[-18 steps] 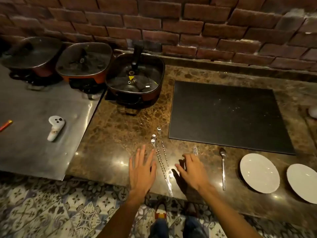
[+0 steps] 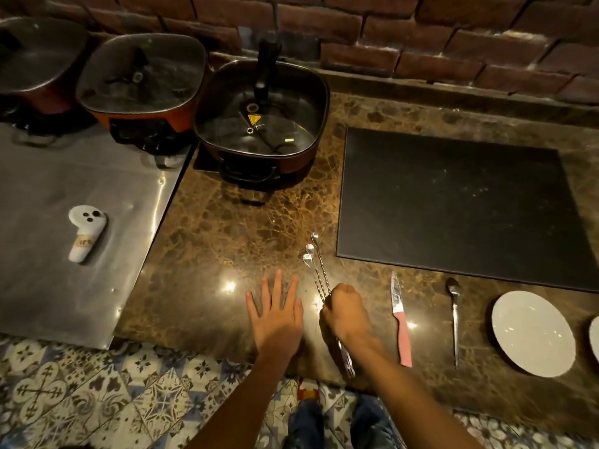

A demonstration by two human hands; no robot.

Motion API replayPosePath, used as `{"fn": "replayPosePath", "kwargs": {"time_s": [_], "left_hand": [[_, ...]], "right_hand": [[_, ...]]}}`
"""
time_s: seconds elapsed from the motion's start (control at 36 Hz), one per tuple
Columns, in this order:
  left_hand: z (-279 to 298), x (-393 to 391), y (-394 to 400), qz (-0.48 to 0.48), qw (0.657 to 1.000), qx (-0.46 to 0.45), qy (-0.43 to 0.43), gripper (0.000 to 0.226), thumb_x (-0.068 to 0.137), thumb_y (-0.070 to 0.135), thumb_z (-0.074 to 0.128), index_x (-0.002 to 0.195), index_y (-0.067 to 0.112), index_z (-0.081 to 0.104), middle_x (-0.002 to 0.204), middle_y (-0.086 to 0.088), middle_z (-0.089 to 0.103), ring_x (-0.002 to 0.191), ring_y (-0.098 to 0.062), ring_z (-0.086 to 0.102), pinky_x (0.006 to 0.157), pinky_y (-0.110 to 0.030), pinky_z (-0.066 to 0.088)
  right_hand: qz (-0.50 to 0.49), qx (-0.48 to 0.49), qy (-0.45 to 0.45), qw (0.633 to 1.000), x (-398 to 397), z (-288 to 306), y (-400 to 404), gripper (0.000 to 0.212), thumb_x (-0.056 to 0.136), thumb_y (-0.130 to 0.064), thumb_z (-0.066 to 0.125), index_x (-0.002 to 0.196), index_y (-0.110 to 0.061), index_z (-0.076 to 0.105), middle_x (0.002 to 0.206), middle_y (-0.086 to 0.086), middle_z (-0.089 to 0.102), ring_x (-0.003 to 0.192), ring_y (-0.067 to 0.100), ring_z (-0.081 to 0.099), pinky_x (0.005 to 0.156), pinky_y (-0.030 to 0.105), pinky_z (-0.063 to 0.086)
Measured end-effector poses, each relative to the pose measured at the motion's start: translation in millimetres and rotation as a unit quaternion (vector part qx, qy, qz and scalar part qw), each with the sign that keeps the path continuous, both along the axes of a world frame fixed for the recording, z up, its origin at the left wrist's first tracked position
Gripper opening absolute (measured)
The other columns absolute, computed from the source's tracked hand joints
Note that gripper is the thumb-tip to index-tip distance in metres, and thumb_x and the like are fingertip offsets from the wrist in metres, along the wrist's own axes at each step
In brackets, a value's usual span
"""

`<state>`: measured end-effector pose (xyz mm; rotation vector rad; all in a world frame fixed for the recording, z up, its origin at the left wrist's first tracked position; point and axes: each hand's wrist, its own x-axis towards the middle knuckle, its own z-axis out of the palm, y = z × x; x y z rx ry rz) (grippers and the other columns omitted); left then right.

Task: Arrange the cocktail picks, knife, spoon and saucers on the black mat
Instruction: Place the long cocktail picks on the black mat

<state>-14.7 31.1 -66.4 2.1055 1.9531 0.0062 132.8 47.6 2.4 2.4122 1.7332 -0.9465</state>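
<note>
Three long twisted metal cocktail picks (image 2: 316, 267) lie bunched on the brown marble counter, and my right hand (image 2: 345, 311) is closed around their middle. My left hand (image 2: 275, 314) rests flat beside them, fingers spread, holding nothing. A pink-handled knife (image 2: 400, 319) lies to the right of my right hand, blade pointing away. Further right lies a metal spoon (image 2: 453, 315), then a white saucer (image 2: 531, 332) and the edge of a second saucer (image 2: 594, 338). The black mat (image 2: 453, 202) lies bare behind them.
Three lidded electric pans (image 2: 262, 121) stand along the brick wall at the back left. A white controller (image 2: 86, 231) lies on the steel sheet (image 2: 64, 270) to the left. The counter's front edge runs just below my hands, over patterned floor tiles.
My right hand has closed around the cocktail picks, uncovering the knife it was over. My left hand stays flat. The camera has moved closer.
</note>
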Motion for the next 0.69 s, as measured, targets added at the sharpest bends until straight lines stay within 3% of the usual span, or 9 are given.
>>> {"fn": "replayPosePath", "kwargs": {"time_s": [0.08,0.14,0.25,0.42,0.56,0.64,0.69], "left_hand": [[-1,1,4,-0.008,0.998,0.057,0.005,0.056,0.104,0.043,0.034,0.158,0.034,0.023,0.166,-0.004,0.025,0.153,-0.033,0.024,0.123,-0.063,0.013],[-2,2,6,-0.01,0.998,0.062,0.01,0.057,0.103,0.043,0.035,0.158,0.034,0.022,0.166,-0.004,0.025,0.153,-0.033,0.023,0.122,-0.064,0.016],[0,5,12,-0.011,0.999,0.036,0.009,0.057,0.101,0.044,0.029,0.157,0.038,0.021,0.167,0.0,0.023,0.154,-0.032,0.022,0.121,-0.064,0.017],[-2,8,25,-0.013,1.0,0.02,0.005,0.059,0.101,0.047,0.025,0.158,0.039,0.014,0.169,0.0,0.013,0.155,-0.032,0.017,0.122,-0.062,0.009],[-4,15,41,-0.01,1.0,0.024,-0.005,0.06,0.101,0.047,0.023,0.159,0.038,0.011,0.17,0.001,0.011,0.156,-0.031,0.014,0.122,-0.061,0.007],[-5,23,54,-0.003,1.0,0.027,-0.008,0.06,0.101,0.046,0.024,0.159,0.038,0.011,0.17,0.0,0.011,0.156,-0.031,0.013,0.122,-0.062,0.008],[-4,31,65,0.004,0.999,0.031,-0.013,0.059,0.101,0.046,0.023,0.159,0.038,0.014,0.169,0.0,0.013,0.156,-0.032,0.014,0.122,-0.063,0.009]], "right_hand": [[0.0,0.005,-0.029,1.0,-2,1,5,0.025,0.09,-0.017,0.055,0.111,-0.004,0.057,0.109,0.015,0.06,0.1,0.034,0.06,0.078,0.04,0.051],[-0.001,0.001,-0.032,0.999,-2,1,11,0.023,0.087,-0.018,0.056,0.106,-0.005,0.059,0.104,0.015,0.063,0.095,0.034,0.062,0.075,0.039,0.05],[0.013,-0.018,-0.038,0.999,-3,1,26,0.017,0.085,-0.018,0.06,0.096,-0.008,0.067,0.098,0.013,0.068,0.09,0.033,0.065,0.074,0.038,0.053],[0.036,-0.021,-0.056,0.998,-3,-3,40,0.016,0.087,-0.011,0.056,0.097,-0.006,0.069,0.098,0.015,0.069,0.09,0.035,0.065,0.072,0.038,0.052],[0.029,-0.02,-0.006,0.999,11,0,46,0.019,0.082,-0.023,0.061,0.093,-0.009,0.07,0.094,0.014,0.069,0.085,0.033,0.066,0.074,0.039,0.057],[0.004,-0.035,0.03,0.999,25,8,54,0.02,0.074,-0.028,0.061,0.079,-0.01,0.066,0.081,0.012,0.066,0.074,0.029,0.064,0.065,0.035,0.056],[-0.029,-0.033,0.049,0.998,37,13,62,0.023,0.069,-0.031,0.063,0.066,-0.008,0.061,0.064,0.006,0.059,0.06,0.022,0.06,0.049,0.028,0.047]]}}
